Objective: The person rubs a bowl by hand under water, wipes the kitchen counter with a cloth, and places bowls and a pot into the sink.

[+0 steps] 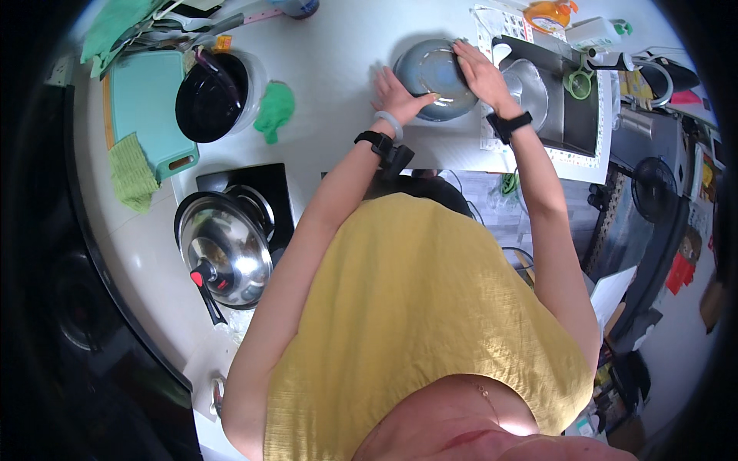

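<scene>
A blue-grey glazed bowl (432, 72) rests on the white counter beside the sink; I cannot tell which way up it faces. My left hand (400, 101) is at its near left edge, thumb laid over the surface and the other fingers spread outside the rim. Along the right edge lies my right hand (484, 78), its fingertips reaching the far rim. Both wrists wear black straps, and a pale bangle circles the left one.
Right of the bowl is a sink (576, 118) with a clear bowl (530, 92) and a green strainer (578, 83) inside. Leftward stand a black pot (202, 109), a green cloth (275, 109) and a teal cutting board (147, 92). A lidded pan (228, 253) sits by the cooktop (279, 190).
</scene>
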Tool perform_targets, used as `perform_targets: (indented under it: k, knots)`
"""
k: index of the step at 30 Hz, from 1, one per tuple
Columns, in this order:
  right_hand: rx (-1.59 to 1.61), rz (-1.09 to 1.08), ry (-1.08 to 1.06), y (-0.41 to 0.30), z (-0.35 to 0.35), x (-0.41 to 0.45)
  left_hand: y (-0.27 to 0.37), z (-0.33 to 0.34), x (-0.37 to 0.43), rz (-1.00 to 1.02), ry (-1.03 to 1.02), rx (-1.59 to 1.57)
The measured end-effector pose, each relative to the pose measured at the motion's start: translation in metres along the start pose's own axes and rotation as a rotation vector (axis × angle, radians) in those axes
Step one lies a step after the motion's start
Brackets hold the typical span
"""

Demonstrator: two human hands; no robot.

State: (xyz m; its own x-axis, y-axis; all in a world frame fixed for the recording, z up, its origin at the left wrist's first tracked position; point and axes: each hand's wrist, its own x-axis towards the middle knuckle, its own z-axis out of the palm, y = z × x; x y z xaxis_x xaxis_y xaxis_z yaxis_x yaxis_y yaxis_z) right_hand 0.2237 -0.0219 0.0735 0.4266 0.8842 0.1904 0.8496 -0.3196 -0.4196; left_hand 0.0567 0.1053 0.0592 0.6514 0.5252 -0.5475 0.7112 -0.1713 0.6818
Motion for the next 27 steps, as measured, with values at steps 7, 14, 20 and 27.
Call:
perform_targets:
  k: [7, 14, 20, 27]
  knots:
    - [0.03, 0.04, 0.037, -0.062, 0.021, -0.106, -0.003, 0.0, 0.007, 0.045, -0.031, -0.019]
    - [0.036, 0.212, 0.181, -0.078, 0.022, -0.1, -0.005, 0.006, 0.013, 0.027, -0.005, -0.021]
    - [0.02, 0.253, 0.151, -0.102, 0.042, -0.098, -0.008, 0.005, 0.022, 0.035, -0.001, -0.033]
    - [0.055, 0.277, 0.111, -0.121, 0.049, -0.103, -0.004, 0.0, 0.016, 0.046, -0.033, -0.018]
